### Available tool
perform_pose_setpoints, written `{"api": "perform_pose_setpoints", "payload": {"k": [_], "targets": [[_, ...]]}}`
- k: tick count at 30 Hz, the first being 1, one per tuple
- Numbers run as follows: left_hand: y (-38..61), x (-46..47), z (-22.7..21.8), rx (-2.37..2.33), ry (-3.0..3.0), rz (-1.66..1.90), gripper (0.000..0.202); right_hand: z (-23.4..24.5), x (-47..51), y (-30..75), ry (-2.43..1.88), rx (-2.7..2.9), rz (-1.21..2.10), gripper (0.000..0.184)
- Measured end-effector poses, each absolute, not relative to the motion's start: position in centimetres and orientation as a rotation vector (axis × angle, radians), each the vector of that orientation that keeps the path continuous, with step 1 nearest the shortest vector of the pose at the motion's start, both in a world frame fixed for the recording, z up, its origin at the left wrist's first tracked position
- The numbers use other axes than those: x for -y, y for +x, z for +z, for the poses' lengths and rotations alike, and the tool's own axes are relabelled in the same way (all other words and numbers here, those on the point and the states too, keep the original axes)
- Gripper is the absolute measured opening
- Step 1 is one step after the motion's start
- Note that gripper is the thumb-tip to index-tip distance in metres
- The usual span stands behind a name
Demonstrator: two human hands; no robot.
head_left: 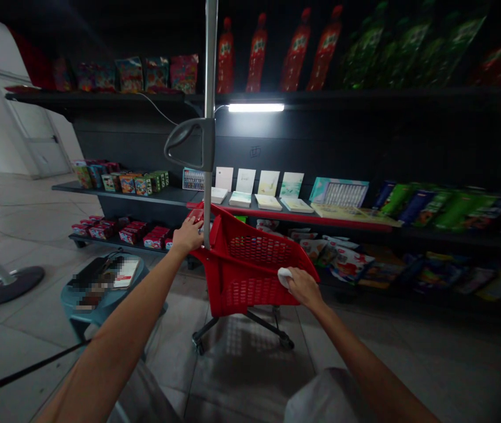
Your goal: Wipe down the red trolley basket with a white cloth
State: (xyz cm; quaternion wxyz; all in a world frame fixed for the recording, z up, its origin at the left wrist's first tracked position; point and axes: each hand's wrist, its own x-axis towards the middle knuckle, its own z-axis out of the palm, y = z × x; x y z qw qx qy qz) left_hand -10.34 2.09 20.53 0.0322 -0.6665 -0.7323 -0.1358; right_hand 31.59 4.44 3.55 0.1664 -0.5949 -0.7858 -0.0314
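Observation:
A red plastic shopping cart [254,276] stands in front of me on grey wheeled legs, with a tall metal pole [209,70] rising at its handle end. My left hand [187,236] grips the cart's upper edge beside the foot of that pole, its fingers over the red plastic. On the near side of the basket, toward the right end, my right hand [303,286] presses a small white cloth [284,276] against the red wall. The fingers of that hand are closed around the cloth, and part of it is hidden by them.
A blue-grey stool [76,299] with a booklet [125,274] on it stands at the left. Behind the cart run dark shelves [144,194] holding boxes, books, snack bags and bottles. A loop-shaped grey handle [188,144] juts from the pole. A round stand base [7,286] rests farther left.

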Motion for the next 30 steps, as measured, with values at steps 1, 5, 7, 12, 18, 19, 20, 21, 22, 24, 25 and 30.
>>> {"api": "perform_pose_setpoints", "payload": {"k": [1,5,7,12,18,19,20,21,22,24,25,30], "targets": [[-10.3,-2.1,20.5,2.254,-2.049,-0.418,0.057,3.6,-4.2,30.7,-1.729,2.211,-0.106,0.034],[-10.4,-2.4,20.2,2.248,-2.042,-0.425,0.057,4.7,-2.8,24.7,-1.652,2.177,-0.138,0.029],[-10.4,-2.4,20.2,2.251,-2.037,-0.423,0.057,5.7,-2.0,20.5,-1.551,2.173,-0.118,0.029],[-10.5,-2.3,20.5,2.256,-2.047,-0.392,0.059,8.7,-0.9,10.7,-1.409,2.156,0.006,0.029],[-11.3,-2.7,20.4,2.251,-2.035,-0.386,0.057,9.4,-0.7,9.1,-1.226,2.148,0.063,0.034],[-11.5,-2.7,20.4,2.246,-2.035,-0.386,0.056,9.2,-0.8,9.7,-1.172,2.172,0.061,0.036],[-11.6,-2.8,20.4,2.240,-2.036,-0.384,0.056,8.9,-0.9,10.4,-1.132,2.192,0.060,0.039],[-11.8,-2.9,20.4,2.235,-2.036,-0.380,0.055,8.5,-1.1,11.1,-1.112,2.206,0.059,0.040],[-11.9,-3.0,20.4,2.230,-2.037,-0.374,0.055,8.1,-1.3,12.0,-1.112,2.215,0.058,0.041],[-12.0,-3.1,20.5,2.222,-2.045,-0.358,0.055,7.1,-1.8,13.8,-1.140,2.219,0.046,0.042],[-12.1,-3.1,20.6,2.220,-2.050,-0.351,0.055,6.5,-2.1,14.9,-1.155,2.218,0.036,0.042],[-12.5,-3.1,21.2,2.222,-2.071,-0.317,0.058,3.8,-3.5,21.1,-1.230,2.216,-0.038,0.042]]}}
